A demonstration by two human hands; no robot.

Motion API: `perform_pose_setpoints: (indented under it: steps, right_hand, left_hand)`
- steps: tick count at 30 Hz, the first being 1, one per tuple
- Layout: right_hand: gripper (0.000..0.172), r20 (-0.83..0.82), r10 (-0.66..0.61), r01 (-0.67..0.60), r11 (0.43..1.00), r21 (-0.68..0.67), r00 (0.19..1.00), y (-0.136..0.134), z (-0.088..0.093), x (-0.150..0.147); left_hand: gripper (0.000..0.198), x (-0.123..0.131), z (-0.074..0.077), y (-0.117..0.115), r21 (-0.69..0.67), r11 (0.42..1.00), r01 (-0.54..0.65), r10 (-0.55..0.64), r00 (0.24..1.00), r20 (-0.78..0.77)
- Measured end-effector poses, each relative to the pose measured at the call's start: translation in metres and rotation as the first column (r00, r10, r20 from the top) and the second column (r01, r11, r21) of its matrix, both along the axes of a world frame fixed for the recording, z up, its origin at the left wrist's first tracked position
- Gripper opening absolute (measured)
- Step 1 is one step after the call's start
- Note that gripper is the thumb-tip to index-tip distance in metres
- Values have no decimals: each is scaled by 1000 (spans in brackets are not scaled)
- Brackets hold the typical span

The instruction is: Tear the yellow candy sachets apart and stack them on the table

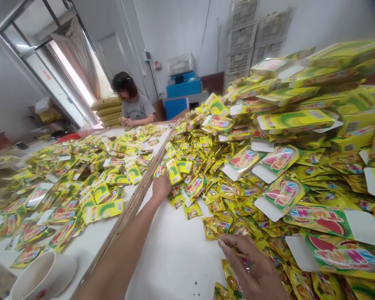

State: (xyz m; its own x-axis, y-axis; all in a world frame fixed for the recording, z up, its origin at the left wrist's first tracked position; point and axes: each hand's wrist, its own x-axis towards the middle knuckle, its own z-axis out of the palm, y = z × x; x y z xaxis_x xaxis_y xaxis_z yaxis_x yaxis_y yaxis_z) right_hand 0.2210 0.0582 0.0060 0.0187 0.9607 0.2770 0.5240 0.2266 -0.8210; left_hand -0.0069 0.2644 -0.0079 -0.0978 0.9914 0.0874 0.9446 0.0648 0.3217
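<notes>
My left hand (161, 187) reaches to the wooden strip's right side, its fingers curled and mostly hidden. A small yellow carton (174, 171) stands against it, and a colourful pack (160, 171) shows just beyond the fingers. I cannot make out which one it grips. Near the front, my right hand (253, 266) is open, thumb and fingers apart, over small shiny yellow sachets (234, 279). One sachet (217, 225) lies just beyond its fingertips. Cartons printed "TWINS" with a watermelon picture (343, 256) lie open-flapped on the sachets to its right.
A wooden strip (125, 225) divides the white table (168, 258). Many cartons (103, 210) are spread left of it; a tall carton stack (300, 121) rises at right. A white mug (43, 275) stands front left. Another person (136, 104) sits at the far end, holding something small.
</notes>
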Motion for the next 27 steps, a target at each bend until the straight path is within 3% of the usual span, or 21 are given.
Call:
perform_pose_setpoints:
  steps: [5, 9, 15, 19, 23, 25, 27]
  right_hand:
    - [19, 46, 82, -83, 996, 16, 996, 0, -1, 0]
    - [19, 57, 57, -56, 998, -7, 997, 3, -2, -3]
    - [21, 64, 37, -41, 998, 47, 997, 11, -11, -5]
    - [21, 106, -40, 30, 995, 91, 994, 17, -15, -3]
    - [45, 226, -80, 61, 994, 90, 971, 22, -18, -7]
    - [52, 311, -62, 48, 997, 53, 948, 24, -19, -9]
    - [49, 316, -75, 81, 997, -7, 946, 26, -18, -9]
  left_hand:
    - [32, 11, -6, 31, -2, 998, 69, -68, 984, 162]
    - [35, 24, -10, 26, 13, 989, 150, -146, 934, 327]
    - [39, 37, -8, -26, 12, 967, 255, -221, 813, 538]
    - [39, 35, -4, -76, -69, 954, 291, -169, 715, 679]
    - [37, 35, 5, -123, -185, 875, 447, -115, 564, 818]
    - [37, 35, 11, -138, -264, 819, 509, 19, 435, 900]
    - [44, 34, 18, -145, -364, 812, 457, 241, 304, 922]
